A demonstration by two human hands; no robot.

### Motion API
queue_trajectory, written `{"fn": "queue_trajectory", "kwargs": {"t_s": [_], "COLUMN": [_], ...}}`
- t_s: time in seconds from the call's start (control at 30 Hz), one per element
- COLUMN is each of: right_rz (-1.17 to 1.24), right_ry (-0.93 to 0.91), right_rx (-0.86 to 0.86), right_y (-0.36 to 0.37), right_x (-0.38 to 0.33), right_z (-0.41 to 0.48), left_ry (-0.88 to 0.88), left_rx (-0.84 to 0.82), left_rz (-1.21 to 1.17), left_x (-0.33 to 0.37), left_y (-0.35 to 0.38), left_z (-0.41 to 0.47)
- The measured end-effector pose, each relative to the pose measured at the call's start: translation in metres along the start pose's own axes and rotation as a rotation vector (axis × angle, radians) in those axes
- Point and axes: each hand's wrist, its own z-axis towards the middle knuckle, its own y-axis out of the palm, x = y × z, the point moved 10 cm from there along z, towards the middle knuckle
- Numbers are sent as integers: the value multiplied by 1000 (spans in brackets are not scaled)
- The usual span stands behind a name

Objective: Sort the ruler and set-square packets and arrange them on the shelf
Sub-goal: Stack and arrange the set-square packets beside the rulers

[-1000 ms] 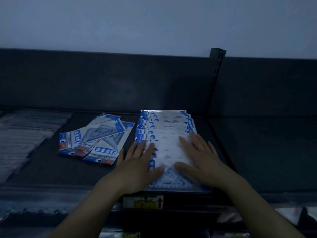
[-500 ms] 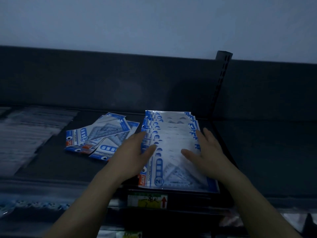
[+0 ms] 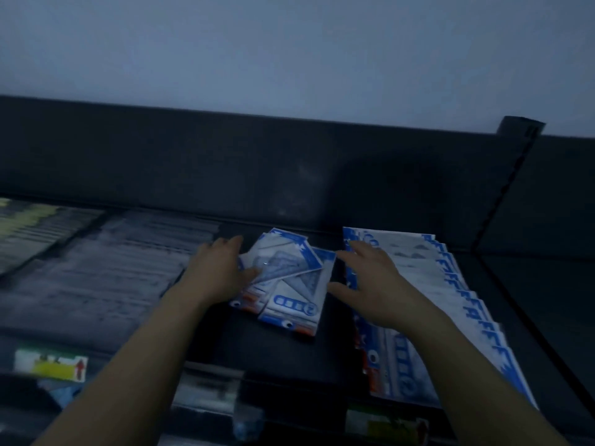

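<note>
- On the dark shelf (image 3: 277,352), a small loose pile of set-square packets (image 3: 286,281) lay at the middle, fanned crookedly, which suggested it had not yet been sorted.
- Just to its right, apart from it by a bare strip, ran a long overlapped row of packets (image 3: 450,304), stepped from the back wall to the front lip, probably so that each printed blue edge showed.
- The left hand (image 3: 215,272) rested at the pile's left edge with the thumb on the top packet; its grip was loose and spread, not yet closed on anything.
- The right hand (image 3: 373,284) hovered flat between pile and row, fingers extended, grasping nothing; I judged both hands were framing the pile to gather it.
- Counting: the loose pile showed about three or four packets, blur forbidding more certainty; the row showed roughly a dozen blue edges.
- Two price labels (image 3: 51,368) sat on the front rail, and other blurred stock (image 3: 106,268) lay leftward.
</note>
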Motion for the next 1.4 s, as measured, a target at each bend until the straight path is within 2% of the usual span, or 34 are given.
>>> {"fn": "queue_trajectory", "kwargs": {"t_s": [0.2, 0.33, 0.43, 0.53, 0.7, 0.8, 0.9, 0.97, 1.0, 1.07, 1.13, 1.23, 1.33, 1.4], "right_rz": [-7, 52, 109, 127, 138, 57, 295, 499, 628, 916, 1010, 705, 325, 218], "right_ry": [7, 13, 28, 62, 95, 29, 92, 164, 197, 253, 235, 144, 136, 150], "right_rx": [-18, -49, -83, -76, 99, 220, 288, 326, 332, 291, 229, 231, 67, -37], "right_y": [10, 18, 25, 32, 18, 4, -1, -2, 2, 16, 26, 18, 32, 47], "right_x": [-33, -50, -59, -55, -53, -62, -51, -41, -38, -42, -53, -59, -50, -47], "right_z": [43, 61, 67, 70, 64, 57, 46, 40, 37, 37, 38, 31, 19, 8], "left_ry": [73, 176, 247, 334, 434, 395, 237, 97, 47, 15, 8, -50, -60, -73], "left_rx": [-202, -229, -292, -272, -295, -181, 75, 127, 85, -103, -253, -184, -90, -59], "left_rz": [-130, -100, -268, -351, -398, -557, -867, -1099, -1195, -1356, -1471, -1501, -1378, -1318], "left_x": [-8, -5, 1, 6, 7, -2, -30, -48, -48, -31, -10, -14, -34, -47], "left_y": [14, 15, 15, 7, -13, -40, -67, -62, -52, -25, -7, -3, -8, -10], "left_z": [21, 25, 22, 20, 16, 20, 25, 22, 19, 7, -6, -3, 3, -2]}}
